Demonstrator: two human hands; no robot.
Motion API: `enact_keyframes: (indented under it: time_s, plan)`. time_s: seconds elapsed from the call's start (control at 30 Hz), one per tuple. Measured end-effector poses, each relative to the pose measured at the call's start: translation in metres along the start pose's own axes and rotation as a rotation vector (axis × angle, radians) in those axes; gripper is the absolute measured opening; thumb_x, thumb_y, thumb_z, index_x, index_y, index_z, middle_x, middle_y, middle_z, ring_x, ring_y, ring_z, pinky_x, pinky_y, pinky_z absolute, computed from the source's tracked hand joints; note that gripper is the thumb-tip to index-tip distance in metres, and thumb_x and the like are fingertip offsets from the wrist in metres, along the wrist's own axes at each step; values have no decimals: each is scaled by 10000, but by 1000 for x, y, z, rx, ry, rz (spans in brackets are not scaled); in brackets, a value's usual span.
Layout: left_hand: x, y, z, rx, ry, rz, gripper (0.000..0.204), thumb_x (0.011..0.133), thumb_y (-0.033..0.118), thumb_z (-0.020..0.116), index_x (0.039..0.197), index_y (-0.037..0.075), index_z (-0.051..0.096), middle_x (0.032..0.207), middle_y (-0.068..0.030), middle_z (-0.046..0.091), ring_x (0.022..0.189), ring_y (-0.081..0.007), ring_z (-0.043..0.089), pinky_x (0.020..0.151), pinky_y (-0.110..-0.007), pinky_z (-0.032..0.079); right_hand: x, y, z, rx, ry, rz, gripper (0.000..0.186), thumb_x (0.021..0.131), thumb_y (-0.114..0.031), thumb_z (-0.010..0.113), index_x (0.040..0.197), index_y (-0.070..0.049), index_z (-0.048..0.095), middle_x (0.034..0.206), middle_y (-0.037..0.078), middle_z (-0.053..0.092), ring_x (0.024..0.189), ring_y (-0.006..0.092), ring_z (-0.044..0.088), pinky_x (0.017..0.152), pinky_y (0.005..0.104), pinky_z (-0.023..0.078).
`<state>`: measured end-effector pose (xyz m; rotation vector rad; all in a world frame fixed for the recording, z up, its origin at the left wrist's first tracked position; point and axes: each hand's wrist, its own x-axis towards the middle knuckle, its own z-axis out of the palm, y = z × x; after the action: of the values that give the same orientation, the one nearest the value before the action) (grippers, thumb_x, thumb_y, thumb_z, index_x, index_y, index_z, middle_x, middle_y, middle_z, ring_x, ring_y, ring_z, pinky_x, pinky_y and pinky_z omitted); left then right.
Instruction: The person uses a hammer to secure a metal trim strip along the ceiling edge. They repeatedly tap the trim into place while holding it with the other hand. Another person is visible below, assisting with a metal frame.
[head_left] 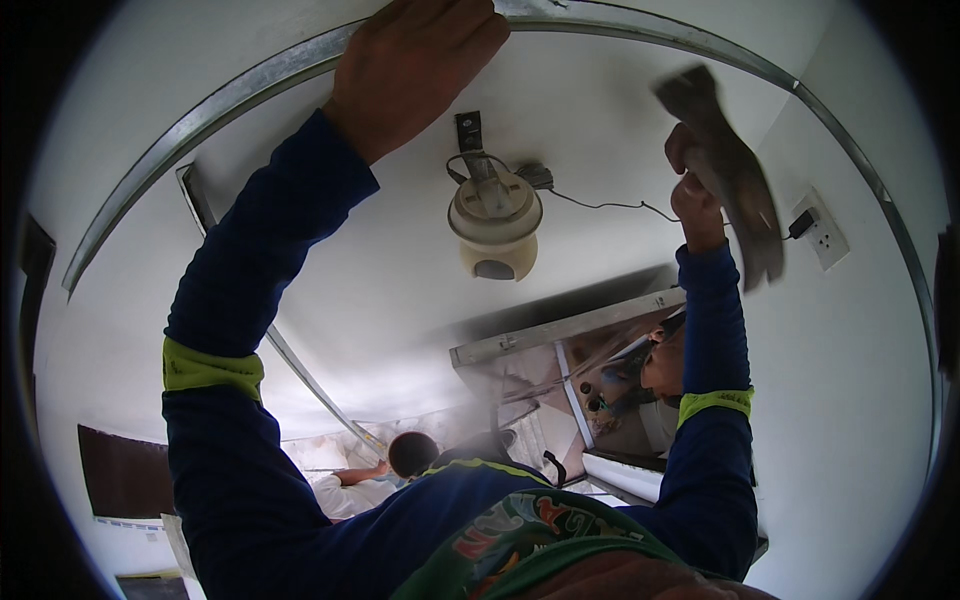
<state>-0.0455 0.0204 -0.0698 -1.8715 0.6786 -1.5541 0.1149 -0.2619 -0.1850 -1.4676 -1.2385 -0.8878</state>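
Note:
My left hand (pixel 415 80) is raised at the top, its fingers curled at the curved-looking metal channel (pixel 200 130) that crosses overhead; whether they grip it is partly hidden by the hand. On the right, my right hand (pixel 700 195) is closed on a dark, motion-blurred tool that looks like a hammer (pixel 750 220), below that channel. Between my arms a cream dome-shaped device (pixel 495 245) is fixed to the white surface on a dark bracket, with a thin cable running right to a black plug (pixel 803 225) in a wall socket (pixel 830 245).
A framed panel with a glossy or glazed face (pixel 560 323) is at lower centre-right, with part of a person's head visible there. A long strip (pixel 320 380) runs down the left. Below are another person's arm (pixel 355 478) and a dark bucket-like container (pixel 413 455).

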Motion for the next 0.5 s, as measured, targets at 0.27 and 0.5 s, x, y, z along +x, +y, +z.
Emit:
enact_keyframes:
  time_s: [0.27,0.5]
  plan:
    - [2,3,-10,48,-98,-7,118,796,131,678,900,80,655,924,-35,620,847,-192,618,704,-317,550,14,1,2,391,127,-120,752,863,-766,631,880,-27,489,684,18,471,566,73,380,511,243,267]
    - [-3,0,1,108,-80,-26,216,808,66,722,1007,136,677,1023,34,682,898,-136,668,780,-290,583,9,16,5,-29,46,201,450,1007,-461,631,910,-27,561,709,9,530,596,75,459,541,235,345]
